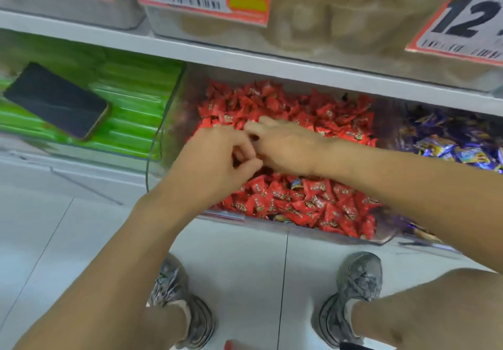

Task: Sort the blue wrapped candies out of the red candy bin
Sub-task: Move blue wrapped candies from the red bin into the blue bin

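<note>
With the left hand [217,156] curled, its grip unclear, and the right hand [283,142] flat on the red bin [313,235], the blue candy [296,183] near the front should be pinched out gently.

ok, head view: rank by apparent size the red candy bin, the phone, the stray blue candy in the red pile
1. red candy bin
2. phone
3. blue candy

The phone lies farther back on the green packs, but the order is clear anyway.

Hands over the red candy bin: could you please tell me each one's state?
Left hand: fingers curled; contents cannot be told.
Right hand: open, reaching over red candies.
</note>
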Motion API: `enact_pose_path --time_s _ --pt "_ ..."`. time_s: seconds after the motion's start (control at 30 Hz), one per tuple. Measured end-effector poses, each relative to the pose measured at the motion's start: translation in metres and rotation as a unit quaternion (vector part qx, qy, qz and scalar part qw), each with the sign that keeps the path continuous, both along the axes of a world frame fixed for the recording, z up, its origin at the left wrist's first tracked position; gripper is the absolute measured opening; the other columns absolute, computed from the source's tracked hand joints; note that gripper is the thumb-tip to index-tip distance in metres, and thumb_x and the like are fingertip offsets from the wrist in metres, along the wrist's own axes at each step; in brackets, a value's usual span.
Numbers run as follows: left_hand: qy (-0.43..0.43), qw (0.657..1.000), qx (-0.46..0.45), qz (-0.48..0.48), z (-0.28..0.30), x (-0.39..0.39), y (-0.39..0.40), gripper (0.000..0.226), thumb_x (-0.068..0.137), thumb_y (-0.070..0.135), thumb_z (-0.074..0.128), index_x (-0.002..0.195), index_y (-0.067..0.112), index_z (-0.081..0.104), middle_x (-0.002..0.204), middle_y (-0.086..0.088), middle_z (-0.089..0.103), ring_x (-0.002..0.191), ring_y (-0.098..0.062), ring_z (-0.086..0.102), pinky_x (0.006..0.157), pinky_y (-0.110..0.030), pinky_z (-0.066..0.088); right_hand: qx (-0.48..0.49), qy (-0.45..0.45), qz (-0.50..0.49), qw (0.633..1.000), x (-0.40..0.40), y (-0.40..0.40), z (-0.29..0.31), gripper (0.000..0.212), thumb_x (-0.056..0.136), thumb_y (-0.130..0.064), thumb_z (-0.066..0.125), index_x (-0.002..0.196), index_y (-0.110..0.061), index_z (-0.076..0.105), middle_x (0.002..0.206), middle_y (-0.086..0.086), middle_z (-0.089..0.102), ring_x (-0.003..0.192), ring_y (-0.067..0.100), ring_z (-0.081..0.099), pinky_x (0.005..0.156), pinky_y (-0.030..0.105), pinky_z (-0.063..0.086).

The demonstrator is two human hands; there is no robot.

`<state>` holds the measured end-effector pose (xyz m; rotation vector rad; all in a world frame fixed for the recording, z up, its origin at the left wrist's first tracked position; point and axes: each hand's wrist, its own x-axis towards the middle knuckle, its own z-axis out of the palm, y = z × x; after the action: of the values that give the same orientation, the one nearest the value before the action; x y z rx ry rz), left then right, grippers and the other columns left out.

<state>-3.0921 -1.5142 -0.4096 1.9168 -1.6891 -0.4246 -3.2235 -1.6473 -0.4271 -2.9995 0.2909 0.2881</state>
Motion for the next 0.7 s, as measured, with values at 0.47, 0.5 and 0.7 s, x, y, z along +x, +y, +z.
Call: enact_pose_path --time_s 0.47,0.5,0.7 --pt "-0.034 0.992 0.123 -0.020 -0.038 0.002 -0.019 0.053 0.067 0.048 0.081 0.109 0.025 0.057 0.100 0.005 0.054 0.087 -0.015 0.058 0.080 -0.036 0.050 0.037 -0.082 -0.115 0.989 -0.059 0.016 0.043 0.026 0.078 -0.033 0.073 0.101 -0.029 0.064 0.089 -0.012 0.054 0.079 0.011 0.054 0.073 0.038 0.053" --pt "-0.025 0.993 0.111 -0.016 -0.037 0.001 -0.021 0.050 0.070 0.048 0.079 0.110 0.026 0.059 0.098 0.005 0.056 0.086 -0.014 0.058 0.081 -0.036 0.050 0.019 -0.022 -0.118 0.993 -0.060 0.020 0.040 0.031 0.078 -0.041 0.072 0.106 -0.031 0.061 0.092 -0.012 0.054 0.084 0.012 0.053 0.074 0.036 0.052" --pt "-0.110 0.975 0.174 -0.082 -0.043 -0.026 -0.028 0.048 0.077 0.045 0.074 0.120 0.026 0.063 0.111 -0.002 0.056 0.101 -0.023 0.058 0.085 -0.037 0.051 0.018 0.143 -0.120 0.982 -0.078 0.008 0.029 0.069 0.072 -0.053 0.079 0.130 -0.033 0.048 0.112 -0.007 0.055 0.108 0.017 0.053 0.087 0.035 0.047"
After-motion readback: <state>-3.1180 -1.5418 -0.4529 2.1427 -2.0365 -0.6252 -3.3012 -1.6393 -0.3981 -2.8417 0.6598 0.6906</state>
